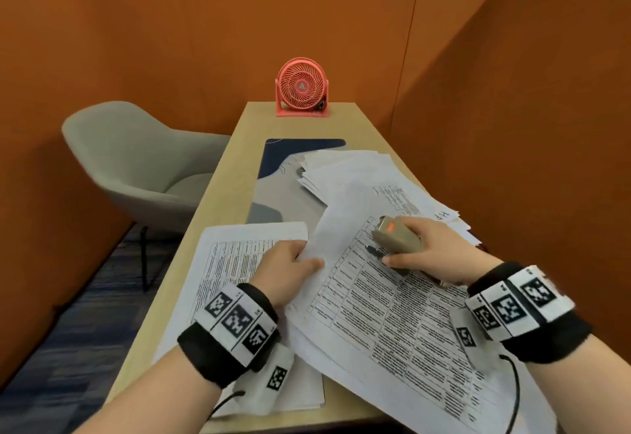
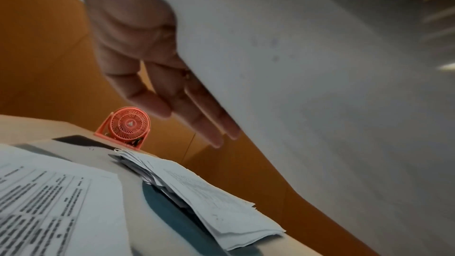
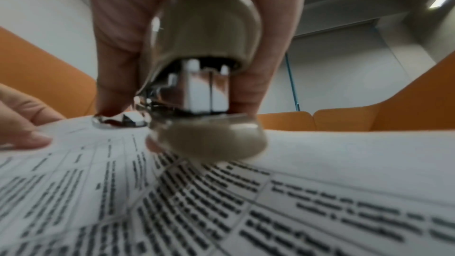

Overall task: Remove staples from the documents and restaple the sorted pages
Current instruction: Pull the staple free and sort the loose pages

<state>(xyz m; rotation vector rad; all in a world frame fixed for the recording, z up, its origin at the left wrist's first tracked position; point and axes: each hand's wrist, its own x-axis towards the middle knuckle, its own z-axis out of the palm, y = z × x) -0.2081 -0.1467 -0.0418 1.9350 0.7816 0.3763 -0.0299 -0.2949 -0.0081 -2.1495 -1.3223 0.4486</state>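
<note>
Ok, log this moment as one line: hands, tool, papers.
left hand: holds folded-back page | right hand: grips beige stapler on table-printed document | loose paper pile behind | stapling: cannot tell

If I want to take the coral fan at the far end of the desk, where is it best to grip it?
Probably grip the coral fan by the side uprights of its stand, coming from the front: it stands upright facing you, the round grille offers only thin spokes, and the orange wall is close behind.

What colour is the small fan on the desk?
Coral pink; the fan shows best in the head view.
</note>
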